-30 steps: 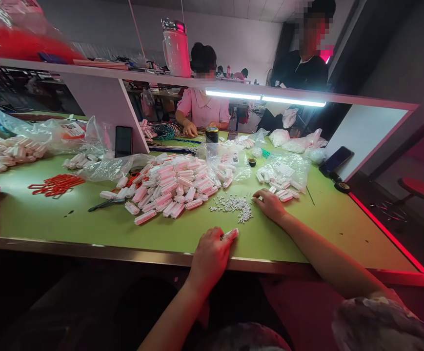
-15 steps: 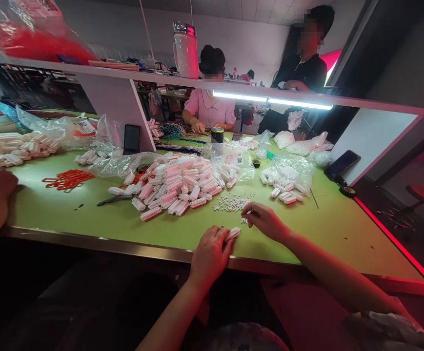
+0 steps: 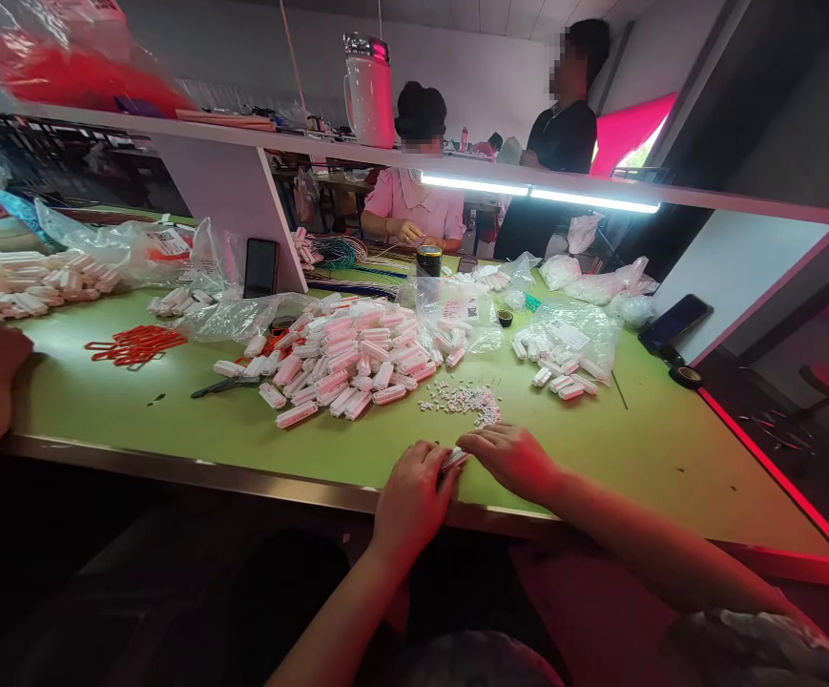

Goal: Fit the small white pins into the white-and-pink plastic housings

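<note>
At the near edge of the green worktop [image 3: 171, 420], the left hand [image 3: 410, 496] was curled around a small white connector housing [image 3: 452, 459], its end poking out past the fingers. The right hand [image 3: 514, 458], which a second before had been out at the scatter of tiny white pieces [image 3: 464, 399], had come back and met the left, its fingertips pinched at the housing's end; whether it carried one of those pieces could not be told. That looked like a fitting step under way. Beyond lay a big heap of white housings [image 3: 349, 353], scissors [image 3: 224, 386] and red clips [image 3: 134, 343] to the left, clear bags [image 3: 564, 334] to the right. Nothing lay between the hands and the pieces. Farther back, a person in pink [image 3: 414, 205] worked.
</note>
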Motion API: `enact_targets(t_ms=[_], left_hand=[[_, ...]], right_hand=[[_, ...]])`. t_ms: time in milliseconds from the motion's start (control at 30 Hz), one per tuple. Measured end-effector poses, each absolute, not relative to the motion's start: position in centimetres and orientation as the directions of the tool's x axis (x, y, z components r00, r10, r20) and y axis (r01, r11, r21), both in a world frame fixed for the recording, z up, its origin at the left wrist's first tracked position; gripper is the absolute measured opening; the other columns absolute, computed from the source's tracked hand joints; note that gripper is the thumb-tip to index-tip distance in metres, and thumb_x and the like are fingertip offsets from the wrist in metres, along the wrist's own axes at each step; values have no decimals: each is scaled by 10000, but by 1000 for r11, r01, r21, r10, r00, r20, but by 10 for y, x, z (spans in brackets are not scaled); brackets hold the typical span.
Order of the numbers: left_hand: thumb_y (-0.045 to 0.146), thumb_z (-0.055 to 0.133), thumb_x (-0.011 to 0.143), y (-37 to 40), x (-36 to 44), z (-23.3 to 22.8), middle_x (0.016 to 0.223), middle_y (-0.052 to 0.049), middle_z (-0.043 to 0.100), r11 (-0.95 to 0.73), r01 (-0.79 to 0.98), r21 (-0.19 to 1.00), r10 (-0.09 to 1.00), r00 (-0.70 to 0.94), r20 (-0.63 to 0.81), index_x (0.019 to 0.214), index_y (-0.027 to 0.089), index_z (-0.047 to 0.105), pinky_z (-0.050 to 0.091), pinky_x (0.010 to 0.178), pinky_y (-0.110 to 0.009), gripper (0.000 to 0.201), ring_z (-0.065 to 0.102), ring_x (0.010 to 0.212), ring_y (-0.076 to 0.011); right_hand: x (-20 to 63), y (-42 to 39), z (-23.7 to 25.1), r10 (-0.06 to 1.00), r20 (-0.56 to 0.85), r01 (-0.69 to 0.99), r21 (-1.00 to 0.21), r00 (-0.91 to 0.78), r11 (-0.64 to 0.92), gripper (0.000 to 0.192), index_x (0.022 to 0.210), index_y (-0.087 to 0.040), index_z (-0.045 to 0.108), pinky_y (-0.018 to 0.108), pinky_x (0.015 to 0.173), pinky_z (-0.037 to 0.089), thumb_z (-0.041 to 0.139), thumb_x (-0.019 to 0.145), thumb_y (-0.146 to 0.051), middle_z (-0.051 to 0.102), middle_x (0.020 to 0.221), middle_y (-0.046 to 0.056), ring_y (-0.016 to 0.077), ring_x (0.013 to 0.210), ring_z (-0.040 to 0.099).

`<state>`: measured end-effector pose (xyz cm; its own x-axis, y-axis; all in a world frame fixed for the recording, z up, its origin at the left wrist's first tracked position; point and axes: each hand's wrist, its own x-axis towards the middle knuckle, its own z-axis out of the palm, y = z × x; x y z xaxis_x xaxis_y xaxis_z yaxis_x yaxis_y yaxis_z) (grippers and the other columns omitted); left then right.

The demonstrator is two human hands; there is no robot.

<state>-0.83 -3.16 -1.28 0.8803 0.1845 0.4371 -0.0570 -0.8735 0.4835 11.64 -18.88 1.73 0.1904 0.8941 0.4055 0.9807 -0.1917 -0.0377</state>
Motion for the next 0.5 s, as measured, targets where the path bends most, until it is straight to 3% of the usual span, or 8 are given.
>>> enact_targets(t_ms=[267,500], left_hand=[[275,542,971,-32,-9,-11,956,-55,637,-865,-44,500,196,887,418,1015,206,619,512,834,-375,112,601,924,-228],[235,553,948,-32,-9,-13,978,-57,641,-864,-34,502,203,889,410,1026,205,622,508,844,-382,108,594,933,-229]], right_hand=[[110,-188,27,939,343,966,241,8,-96,148,1071,-165,639,303,684,412,502,1018,-180,732,945,69,166,751,605],[103,-187,31,951,307,933,347,-21,-91,196,1049,-183,628,321,631,357,441,1033,-130,703,910,54,153,684,539]])
